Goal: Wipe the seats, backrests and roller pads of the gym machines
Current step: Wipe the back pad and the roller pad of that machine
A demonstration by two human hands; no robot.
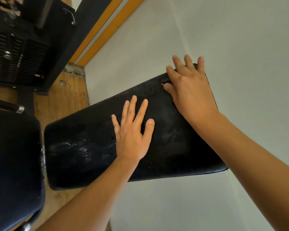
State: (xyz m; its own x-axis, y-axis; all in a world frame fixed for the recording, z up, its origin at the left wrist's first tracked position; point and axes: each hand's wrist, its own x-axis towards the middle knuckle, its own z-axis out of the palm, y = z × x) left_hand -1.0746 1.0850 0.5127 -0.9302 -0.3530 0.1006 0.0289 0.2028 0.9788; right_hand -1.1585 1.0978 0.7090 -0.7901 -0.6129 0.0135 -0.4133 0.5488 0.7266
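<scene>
A black padded backrest [93, 147] stands tilted against a white wall, and its surface glistens with wet patches. My left hand [132, 135] lies flat on the middle of the pad with its fingers straight and spread. My right hand [188, 90] rests on the pad's upper end, fingers spread and reaching over the top edge. A small dark bit shows beside its thumb; I cannot tell what it is. No cloth is visible in either hand. A dark padded seat [13, 164] sits at the lower left, apart from both hands.
A black weight stack and machine frame [18, 60] fill the upper left. A black bar with a chrome tip [15, 107] sticks out above the seat. Wooden floor [62, 105] runs between the machines, and a white wall [240, 39] with an orange stripe stands behind the pad.
</scene>
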